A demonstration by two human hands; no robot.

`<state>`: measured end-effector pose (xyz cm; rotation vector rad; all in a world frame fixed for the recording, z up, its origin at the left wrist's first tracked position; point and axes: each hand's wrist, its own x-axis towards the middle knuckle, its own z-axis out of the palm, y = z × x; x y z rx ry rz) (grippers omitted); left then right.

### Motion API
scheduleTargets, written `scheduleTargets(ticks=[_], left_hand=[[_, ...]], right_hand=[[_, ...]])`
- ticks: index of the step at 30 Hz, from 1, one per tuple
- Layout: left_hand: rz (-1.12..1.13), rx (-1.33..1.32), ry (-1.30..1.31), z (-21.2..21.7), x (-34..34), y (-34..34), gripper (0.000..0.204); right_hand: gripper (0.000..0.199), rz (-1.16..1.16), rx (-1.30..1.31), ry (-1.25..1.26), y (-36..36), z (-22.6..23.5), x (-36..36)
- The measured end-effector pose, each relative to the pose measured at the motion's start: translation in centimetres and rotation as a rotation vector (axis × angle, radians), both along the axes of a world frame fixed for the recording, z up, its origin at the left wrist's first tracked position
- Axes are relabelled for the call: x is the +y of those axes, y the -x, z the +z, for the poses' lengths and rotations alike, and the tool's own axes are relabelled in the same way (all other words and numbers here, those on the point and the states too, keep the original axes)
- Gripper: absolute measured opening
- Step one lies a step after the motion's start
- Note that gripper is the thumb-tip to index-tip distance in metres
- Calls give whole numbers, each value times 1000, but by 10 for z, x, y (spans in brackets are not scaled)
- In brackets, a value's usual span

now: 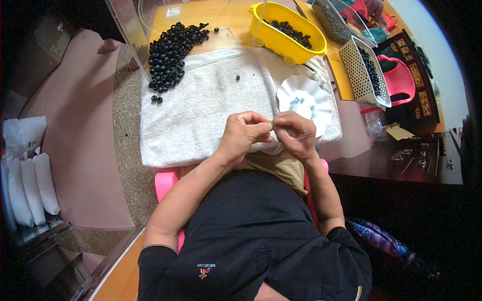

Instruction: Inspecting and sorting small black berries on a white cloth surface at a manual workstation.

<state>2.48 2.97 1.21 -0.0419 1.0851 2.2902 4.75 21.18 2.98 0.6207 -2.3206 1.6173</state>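
My left hand [243, 133] and my right hand [295, 133] meet over the near edge of a white towel [201, 120]. Both pinch with thumb and forefinger, the fingertips almost touching. Whatever sits between them is too small to make out. Just beyond my right hand lies a white scalloped plate [321, 103] with small blue-green bits or a printed pattern in its middle. A heap of round black beads [168, 57] spreads over the towel's far left corner. One small black bead [238, 78] rests alone on the towel, beyond my hands.
A yellow tub [261, 37] holding dark pieces stands at the far side. To its right are a white perforated basket [354, 75] of black beads, a clear bin [336, 25] and a pink chair [401, 80]. White sacks [32, 190] stand on the floor at left.
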Motion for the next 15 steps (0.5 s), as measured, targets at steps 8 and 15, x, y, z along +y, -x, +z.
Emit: scheduleTargets(ticks=[8,15], left_hand=[[8,24,-13,1,0,1,11],[-7,55,11,-1,0,2,12]], right_hand=[[14,45,-375,223,-3,0,9],[15,61,-304,260,-2,-3,10]])
